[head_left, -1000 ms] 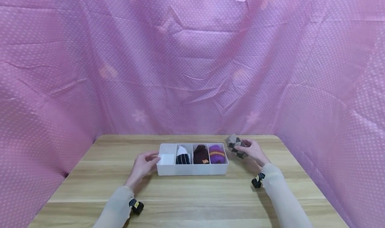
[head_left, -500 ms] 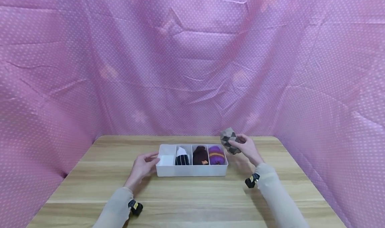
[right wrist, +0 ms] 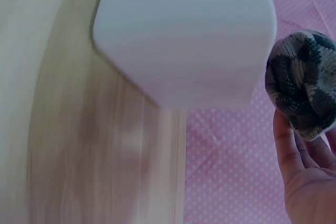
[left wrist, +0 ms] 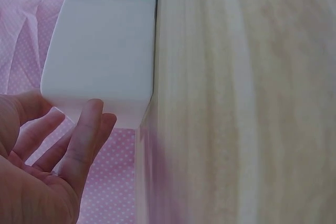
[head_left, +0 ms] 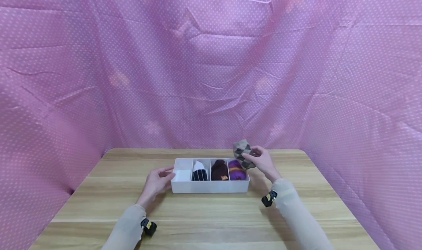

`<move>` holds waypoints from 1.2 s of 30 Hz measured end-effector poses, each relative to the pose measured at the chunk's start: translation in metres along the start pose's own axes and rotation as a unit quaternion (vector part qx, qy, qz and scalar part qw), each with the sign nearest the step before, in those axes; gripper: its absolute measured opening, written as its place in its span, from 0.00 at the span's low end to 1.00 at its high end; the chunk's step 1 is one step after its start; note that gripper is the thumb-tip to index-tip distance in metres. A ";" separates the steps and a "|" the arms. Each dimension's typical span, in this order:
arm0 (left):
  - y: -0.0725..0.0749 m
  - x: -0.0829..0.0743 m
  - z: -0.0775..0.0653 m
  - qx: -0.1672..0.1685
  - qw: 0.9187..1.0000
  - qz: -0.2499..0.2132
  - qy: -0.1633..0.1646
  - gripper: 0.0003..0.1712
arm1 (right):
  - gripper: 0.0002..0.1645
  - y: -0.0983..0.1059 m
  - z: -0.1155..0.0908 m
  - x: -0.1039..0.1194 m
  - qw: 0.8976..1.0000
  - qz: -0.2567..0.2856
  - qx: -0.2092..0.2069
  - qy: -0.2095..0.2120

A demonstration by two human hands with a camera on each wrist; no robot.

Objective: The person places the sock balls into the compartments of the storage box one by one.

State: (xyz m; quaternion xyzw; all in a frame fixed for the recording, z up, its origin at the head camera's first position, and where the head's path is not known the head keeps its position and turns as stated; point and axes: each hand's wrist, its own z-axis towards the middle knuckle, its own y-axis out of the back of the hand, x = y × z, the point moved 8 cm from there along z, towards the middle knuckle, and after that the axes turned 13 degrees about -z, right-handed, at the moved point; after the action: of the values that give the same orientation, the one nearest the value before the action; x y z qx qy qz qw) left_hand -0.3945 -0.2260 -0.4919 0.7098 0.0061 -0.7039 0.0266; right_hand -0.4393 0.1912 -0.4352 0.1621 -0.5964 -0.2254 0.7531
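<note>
A grey argyle-patterned rolled sock is pinched between the thumb and fingers of my right hand. It is held above the right end of a white divided box, partly in front of a purple rolled sock with an orange band. My left hand touches the box's left end, thumb at the rim and fingers fairly straight along the end wall. From left to right, the box has a bare compartment, a black-and-white rolled sock, a dark brown one and the purple one.
The box stands on a wood-grain table, towards its far side. Pink dotted cloth hangs behind the table and along both sides. Each wrist carries a small black camera.
My right hand has lifted the argyle sock and carried it left, from beside the box to above its right end. The left hand has stayed at the box's left end.
</note>
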 end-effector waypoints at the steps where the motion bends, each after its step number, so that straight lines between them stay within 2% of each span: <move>1: 0.000 0.000 0.001 0.000 1.000 0.000 0.000 0.26 | 0.30 -0.002 0.000 0.002 1.000 0.003 0.001 0.002; 12: 0.001 0.000 -0.002 -0.006 1.000 -0.002 -0.002 0.26 | 0.26 -0.030 -0.005 0.031 0.999 0.037 0.025 0.024; 18: -0.002 0.003 -0.005 0.004 1.000 -0.003 0.003 0.27 | 0.24 -0.044 -0.010 0.039 0.998 0.028 0.042 0.028; 28: -0.005 0.003 -0.012 -0.004 1.000 -0.003 0.010 0.27 | 0.28 -0.068 -0.019 0.051 0.996 0.040 0.068 0.048; 32: -0.006 0.005 -0.018 -0.006 1.000 -0.001 0.011 0.27 | 0.31 -0.077 -0.026 0.056 0.996 0.018 0.076 0.050; 36: -0.008 0.005 -0.023 -0.009 1.000 0.000 0.008 0.27 | 0.34 -0.080 -0.032 0.064 0.997 -0.026 0.066 0.043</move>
State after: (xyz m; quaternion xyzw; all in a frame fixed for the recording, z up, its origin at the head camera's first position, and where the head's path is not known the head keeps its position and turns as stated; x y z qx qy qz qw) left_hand -0.3718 -0.2172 -0.4967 0.7152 0.0132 -0.6980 0.0328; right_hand -0.4082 0.0886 -0.4311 0.2368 -0.5729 -0.1978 0.7594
